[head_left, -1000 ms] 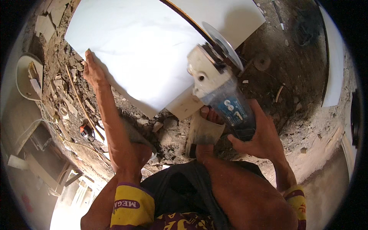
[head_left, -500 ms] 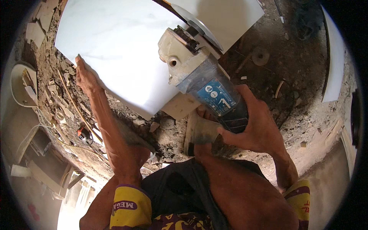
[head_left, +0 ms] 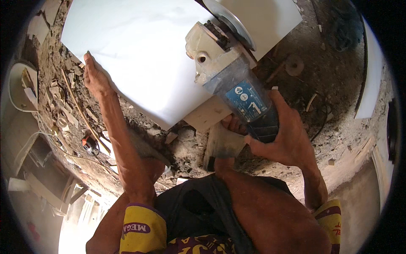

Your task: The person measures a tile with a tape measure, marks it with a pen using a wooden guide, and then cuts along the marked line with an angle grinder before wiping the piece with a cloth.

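My right hand (head_left: 289, 137) wraps around the rear body of an angle grinder (head_left: 239, 91), which has a pale, dusty gear head and a dark body with a blue label. Its thin disc (head_left: 231, 22) is tilted over the right side of a large white tile (head_left: 139, 63). Along the tile's left near edge, my left hand (head_left: 98, 80) grips with its fingers at the rim; some fingers are hidden beneath. Right of the disc shows another pale tile surface (head_left: 270, 21), partly in shadow. Under the tile's near corner lies a beige piece (head_left: 207, 113).
Broken tile chips and rubble (head_left: 63, 101) cover the ground on the left, with a thin stick (head_left: 78, 103) and an orange-and-black tool (head_left: 89, 144). A round disc (head_left: 294, 65) lies in the dirt on the right. My sandalled foot (head_left: 224, 144) is close under the grinder.
The grinder in my right hand has shifted slightly right and away from me over the tile. My left hand keeps its place at the tile's edge.
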{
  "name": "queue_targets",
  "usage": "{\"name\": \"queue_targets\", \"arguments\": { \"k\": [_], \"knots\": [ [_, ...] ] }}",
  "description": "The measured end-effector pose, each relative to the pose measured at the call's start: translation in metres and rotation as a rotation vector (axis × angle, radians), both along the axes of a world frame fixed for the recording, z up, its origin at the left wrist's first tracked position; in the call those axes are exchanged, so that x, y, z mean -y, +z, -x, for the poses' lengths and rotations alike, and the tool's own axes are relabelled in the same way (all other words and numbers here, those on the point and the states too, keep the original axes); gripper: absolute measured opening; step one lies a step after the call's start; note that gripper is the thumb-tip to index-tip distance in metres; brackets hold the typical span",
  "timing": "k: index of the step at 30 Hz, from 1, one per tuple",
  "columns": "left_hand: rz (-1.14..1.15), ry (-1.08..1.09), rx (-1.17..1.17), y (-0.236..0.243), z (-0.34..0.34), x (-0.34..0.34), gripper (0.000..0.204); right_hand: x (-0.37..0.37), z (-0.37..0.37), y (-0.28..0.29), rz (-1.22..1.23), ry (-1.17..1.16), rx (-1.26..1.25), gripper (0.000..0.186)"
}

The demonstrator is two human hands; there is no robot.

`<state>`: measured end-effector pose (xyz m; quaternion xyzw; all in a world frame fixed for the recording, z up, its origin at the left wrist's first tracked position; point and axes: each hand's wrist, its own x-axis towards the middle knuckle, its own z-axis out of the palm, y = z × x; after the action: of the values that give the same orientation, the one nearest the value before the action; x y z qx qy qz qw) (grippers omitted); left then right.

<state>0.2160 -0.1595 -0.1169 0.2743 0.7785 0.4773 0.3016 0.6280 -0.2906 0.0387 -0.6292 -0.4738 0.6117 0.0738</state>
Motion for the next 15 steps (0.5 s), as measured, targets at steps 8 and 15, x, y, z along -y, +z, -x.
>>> {"name": "queue_targets", "arguments": {
  "k": [8,15],
  "knots": [
    [-0.05,0.004,0.007,-0.003,0.005,0.0,0.046,-0.001,0.004,-0.009,0.003,-0.03,-0.047,0.072],
    [-0.011,0.021,-0.023,-0.001,0.004,-0.001,0.046,0.0,0.003,-0.008,-0.04,0.016,-0.014,0.079]
  ]
}}
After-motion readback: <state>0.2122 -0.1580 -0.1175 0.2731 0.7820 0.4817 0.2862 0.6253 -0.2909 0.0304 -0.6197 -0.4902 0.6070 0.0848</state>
